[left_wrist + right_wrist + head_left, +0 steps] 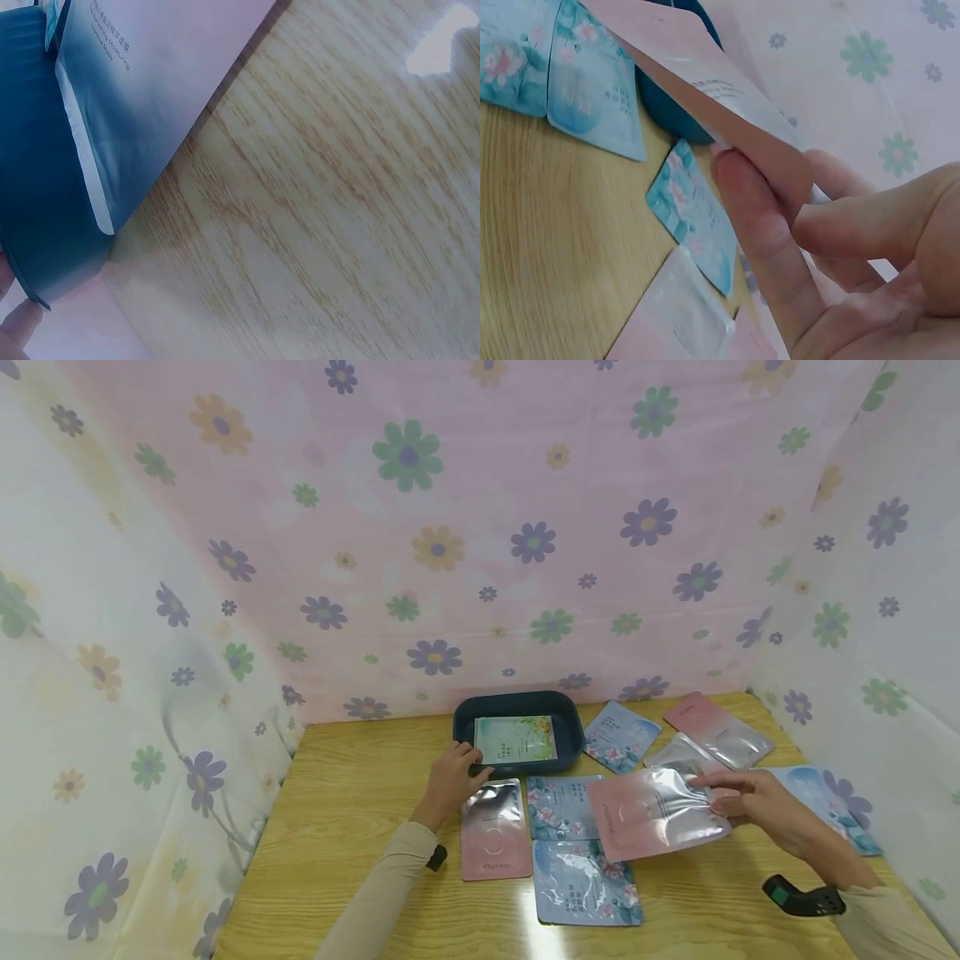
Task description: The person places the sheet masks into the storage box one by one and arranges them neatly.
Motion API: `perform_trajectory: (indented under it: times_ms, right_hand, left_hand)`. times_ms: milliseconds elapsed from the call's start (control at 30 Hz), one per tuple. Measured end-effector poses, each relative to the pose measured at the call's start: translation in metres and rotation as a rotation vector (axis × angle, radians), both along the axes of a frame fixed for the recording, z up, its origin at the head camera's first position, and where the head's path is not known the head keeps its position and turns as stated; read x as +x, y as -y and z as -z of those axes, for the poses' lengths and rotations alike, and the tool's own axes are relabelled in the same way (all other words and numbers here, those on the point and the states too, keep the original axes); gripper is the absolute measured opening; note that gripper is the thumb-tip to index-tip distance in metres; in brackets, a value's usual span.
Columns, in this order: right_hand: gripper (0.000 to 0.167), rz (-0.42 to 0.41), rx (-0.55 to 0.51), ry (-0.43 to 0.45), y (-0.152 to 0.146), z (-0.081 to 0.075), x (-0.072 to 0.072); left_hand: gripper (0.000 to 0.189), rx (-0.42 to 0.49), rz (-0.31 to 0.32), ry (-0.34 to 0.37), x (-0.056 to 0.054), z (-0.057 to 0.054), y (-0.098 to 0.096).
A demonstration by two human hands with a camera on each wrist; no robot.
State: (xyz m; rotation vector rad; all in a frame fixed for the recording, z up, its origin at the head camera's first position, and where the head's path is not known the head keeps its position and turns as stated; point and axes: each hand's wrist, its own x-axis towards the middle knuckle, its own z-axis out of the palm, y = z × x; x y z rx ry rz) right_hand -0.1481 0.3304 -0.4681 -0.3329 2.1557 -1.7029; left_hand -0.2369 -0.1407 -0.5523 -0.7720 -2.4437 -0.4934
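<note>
Above the bench [337, 810], a pink-and-silver pouch [652, 814] is pinched at its silver end by the right hand [776, 814], partly over blue flowered packets [588, 889], while the rim of a dark teal tray [517, 702] is gripped by the left hand [452, 781]. For good control, the pouch is probably best kept level with a light pinch, so the foil is not creased, and the tray kept steady. On a second pouch [495, 835], just beside the tray, "Moisturizing" and "Mask" can be read.
</note>
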Motion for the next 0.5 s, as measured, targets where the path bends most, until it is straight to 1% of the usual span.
perform_trajectory:
  times_ms: [267, 400, 500]
  right_hand:
    - [0.040, 0.040, -0.036, -0.065, 0.020, -0.004, -0.002]
    - [0.041, 0.080, -0.027, -0.078, 0.031, -0.007, -0.002]
    - [0.042, 0.096, -0.015, -0.107, 0.038, -0.007, -0.003]
  left_hand:
    - [0.022, -0.006, -0.015, 0.011, 0.001, -0.001, 0.000]
    - [0.022, -0.006, -0.011, 0.003, 0.000, 0.000, 0.000]
    - [0.023, 0.003, -0.003, -0.001, 0.000, 0.000, 0.000]
